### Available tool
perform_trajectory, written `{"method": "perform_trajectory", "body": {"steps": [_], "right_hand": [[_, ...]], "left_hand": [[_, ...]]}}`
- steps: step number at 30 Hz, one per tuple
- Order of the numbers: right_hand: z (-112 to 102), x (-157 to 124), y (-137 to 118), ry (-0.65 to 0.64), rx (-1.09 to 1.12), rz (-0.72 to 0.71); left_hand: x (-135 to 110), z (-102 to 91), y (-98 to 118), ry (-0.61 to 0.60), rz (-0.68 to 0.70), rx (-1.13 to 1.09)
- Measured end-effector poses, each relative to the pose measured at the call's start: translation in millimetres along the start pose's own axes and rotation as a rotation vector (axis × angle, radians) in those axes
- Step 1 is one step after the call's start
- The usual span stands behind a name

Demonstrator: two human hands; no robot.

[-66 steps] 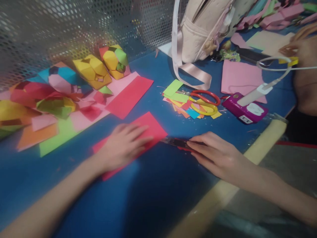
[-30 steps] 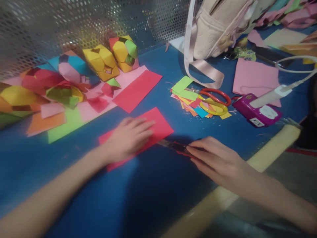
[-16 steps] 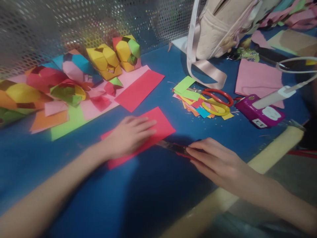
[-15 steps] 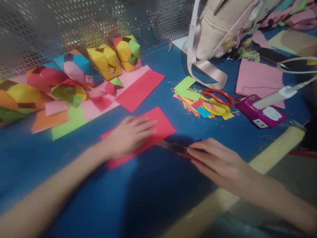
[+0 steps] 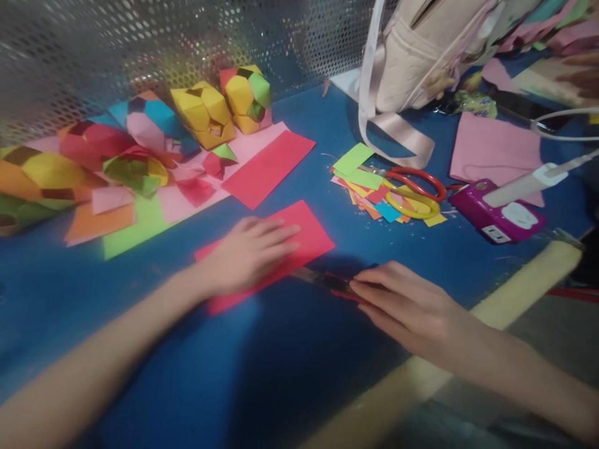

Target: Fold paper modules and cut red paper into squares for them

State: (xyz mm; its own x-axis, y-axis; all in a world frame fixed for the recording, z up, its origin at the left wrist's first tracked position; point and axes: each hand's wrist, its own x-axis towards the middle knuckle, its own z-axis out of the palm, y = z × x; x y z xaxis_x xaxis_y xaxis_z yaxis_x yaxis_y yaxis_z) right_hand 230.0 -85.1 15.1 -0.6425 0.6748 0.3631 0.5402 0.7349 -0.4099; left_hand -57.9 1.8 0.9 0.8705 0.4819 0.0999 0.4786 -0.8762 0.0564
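Note:
My left hand [image 5: 253, 255] lies flat with its fingers stretched out, pressing on a red sheet of paper [image 5: 311, 234] on the blue table. The hand covers the middle of that sheet. In my right hand [image 5: 402, 299] is a utility knife [image 5: 334, 284] with a dark and red handle, pinched between thumb and fingers. Its blade is blurred and meets the near edge of the red sheet. Just beyond lies a second red strip of paper [image 5: 271, 168], partly over pink paper.
Folded paper shapes [image 5: 203, 115] line the back left against a perforated metal panel [image 5: 187, 43]. Right of centre, scissors [image 5: 414, 193] rest on small paper scraps, beside a purple device [image 5: 498, 212]. A pale bag [image 5: 412, 68] stands behind. Yellow edging [image 5: 524, 280] borders the table.
The knife's blade has shifted slightly left along the near edge of the red sheet. My left hand stays on the paper. The whole view has moved a little.

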Motion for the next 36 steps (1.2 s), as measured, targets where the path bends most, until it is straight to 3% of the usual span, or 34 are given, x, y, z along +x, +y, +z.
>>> {"method": "perform_trajectory", "body": {"steps": [29, 36], "right_hand": [[11, 7, -2, 0.002, -0.048, -0.124], [14, 6, -2, -0.051, -0.051, -0.136]], "left_hand": [[-1, 0.8, 1, 0.023, 0.008, -0.033], [0, 0.2, 2, 0.023, 0.032, -0.049]]}}
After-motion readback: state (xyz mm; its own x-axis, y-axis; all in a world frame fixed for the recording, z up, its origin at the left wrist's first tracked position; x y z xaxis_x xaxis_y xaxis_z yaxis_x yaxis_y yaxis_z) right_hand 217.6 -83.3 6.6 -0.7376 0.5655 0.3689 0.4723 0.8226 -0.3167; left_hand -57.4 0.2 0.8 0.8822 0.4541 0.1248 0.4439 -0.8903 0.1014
